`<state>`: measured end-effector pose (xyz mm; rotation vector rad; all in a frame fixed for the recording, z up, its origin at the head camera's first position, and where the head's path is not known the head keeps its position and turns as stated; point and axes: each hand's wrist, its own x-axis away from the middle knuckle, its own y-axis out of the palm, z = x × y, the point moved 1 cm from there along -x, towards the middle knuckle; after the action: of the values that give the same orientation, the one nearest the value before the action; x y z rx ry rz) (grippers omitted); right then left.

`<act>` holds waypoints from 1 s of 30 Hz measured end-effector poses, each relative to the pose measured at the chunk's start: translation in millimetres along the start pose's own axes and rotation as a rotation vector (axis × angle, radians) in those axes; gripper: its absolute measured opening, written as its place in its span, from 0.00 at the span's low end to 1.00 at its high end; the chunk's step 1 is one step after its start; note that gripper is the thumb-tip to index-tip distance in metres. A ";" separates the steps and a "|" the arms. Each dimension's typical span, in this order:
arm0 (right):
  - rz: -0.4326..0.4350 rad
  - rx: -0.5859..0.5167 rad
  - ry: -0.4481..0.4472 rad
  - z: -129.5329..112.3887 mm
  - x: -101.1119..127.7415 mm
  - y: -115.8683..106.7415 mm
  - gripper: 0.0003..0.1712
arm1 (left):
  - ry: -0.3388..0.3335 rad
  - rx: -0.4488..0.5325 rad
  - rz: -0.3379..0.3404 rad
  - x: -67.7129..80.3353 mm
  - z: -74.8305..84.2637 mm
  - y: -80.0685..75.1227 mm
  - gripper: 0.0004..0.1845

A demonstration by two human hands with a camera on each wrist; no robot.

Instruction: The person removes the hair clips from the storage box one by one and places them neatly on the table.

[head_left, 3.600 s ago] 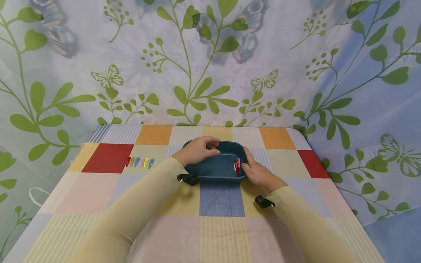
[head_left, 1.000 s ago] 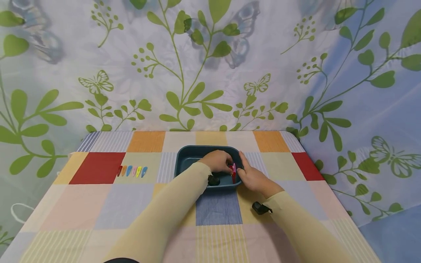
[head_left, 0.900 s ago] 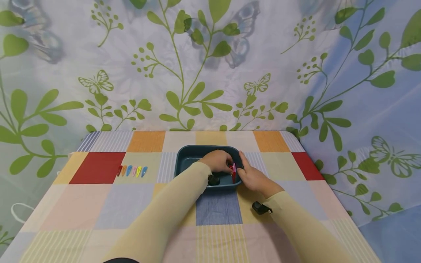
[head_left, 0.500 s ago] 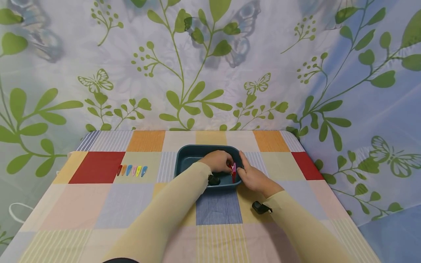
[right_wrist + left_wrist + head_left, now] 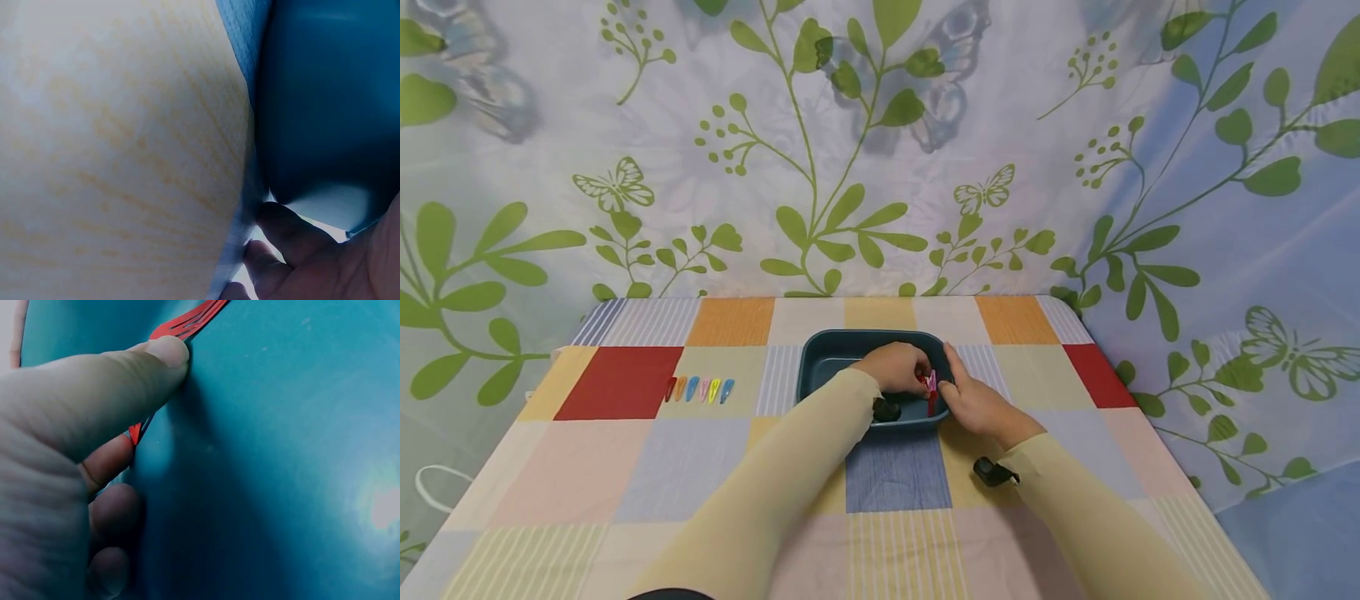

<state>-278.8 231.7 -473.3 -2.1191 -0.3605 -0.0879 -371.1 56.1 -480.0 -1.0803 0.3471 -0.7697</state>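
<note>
A dark blue tray [image 5: 820, 360] sits mid-table on the checked cloth. A red hair clip [image 5: 930, 398] and a pink one [image 5: 932, 381] stand clipped on its right rim. My left hand [image 5: 897, 367] reaches inside the tray and pinches the red clip [image 5: 187, 322], thumb pressing it against the tray wall [image 5: 281, 456], fingers behind. My right hand [image 5: 973, 402] grips the tray's right side from outside, its thumb close to the clips. In the right wrist view its curled fingers [image 5: 281, 240] lie by the tray's outer wall [image 5: 325, 94].
A row of several coloured hair clips [image 5: 698, 389] lies on the cloth left of the tray. The checked tablecloth [image 5: 625, 483] covers the table. A leaf-and-butterfly curtain [image 5: 880, 150] hangs right behind the table's far edge.
Since 3.6 s ago my left hand has moved from the tray's far rim to the clips at the right rim. Over the last second both hands barely shift.
</note>
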 end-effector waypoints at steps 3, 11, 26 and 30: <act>-0.008 0.000 0.003 -1.7 0.8 -1.4 0.41 | -0.001 0.009 -0.001 -0.8 -0.4 0.7 0.13; -0.013 -0.003 0.012 -2.9 1.0 -2.0 0.41 | 0.003 -0.037 -0.003 2.3 0.9 -2.6 0.20; -0.015 -0.002 0.025 -1.0 0.3 -0.9 0.41 | -0.009 -0.057 0.001 0.8 1.5 -3.9 0.15; -0.010 0.002 0.029 -0.3 -0.4 -0.1 0.41 | 0.006 -0.060 0.001 2.2 0.8 -4.4 0.14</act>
<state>-279.1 231.4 -473.1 -2.1124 -0.3537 -0.1242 -370.8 54.0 -475.6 -1.1344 0.3774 -0.7656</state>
